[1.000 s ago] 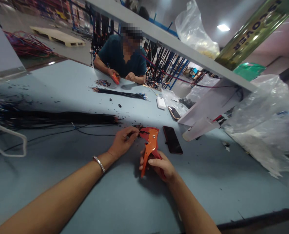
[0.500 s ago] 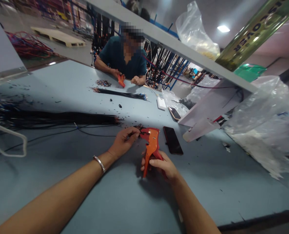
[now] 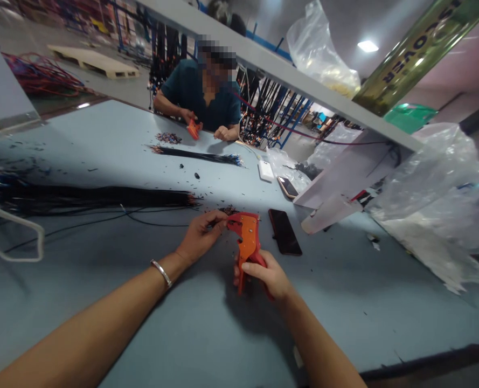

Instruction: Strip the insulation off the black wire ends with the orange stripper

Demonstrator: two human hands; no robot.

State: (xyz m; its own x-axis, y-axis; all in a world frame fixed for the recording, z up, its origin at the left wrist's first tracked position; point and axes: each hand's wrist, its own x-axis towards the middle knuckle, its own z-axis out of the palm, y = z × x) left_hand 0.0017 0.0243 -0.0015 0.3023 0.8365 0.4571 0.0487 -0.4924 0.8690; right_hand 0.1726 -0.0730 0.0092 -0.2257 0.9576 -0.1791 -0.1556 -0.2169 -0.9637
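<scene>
My right hand [image 3: 265,272] is wrapped around the handles of an orange and red wire stripper [image 3: 248,237], its head raised and its jaws facing left. Fingers pinched, my left hand [image 3: 202,233] holds the end of a thin black cable [image 3: 158,223] at those jaws. The cable trails off left across the table; its tip is hidden by fingers and tool. Behind my left hand lies a thick bundle of black cables [image 3: 102,196] with stripped, reddish ends. A small pile of dark scraps [image 3: 226,210] sits just beyond the stripper.
A dark phone [image 3: 285,231] lies right of the stripper. Across the table [image 3: 162,345], a person [image 3: 201,97] holds another orange tool [image 3: 193,129] near a smaller cable bundle [image 3: 199,154]. A white shelf [image 3: 304,81] crosses overhead; plastic bags [image 3: 429,178] crowd the right side.
The wire stripper has shifted slightly left and turned a little, its jaws now meeting my left fingertips. The other person's orange tool has moved a little left and up.
</scene>
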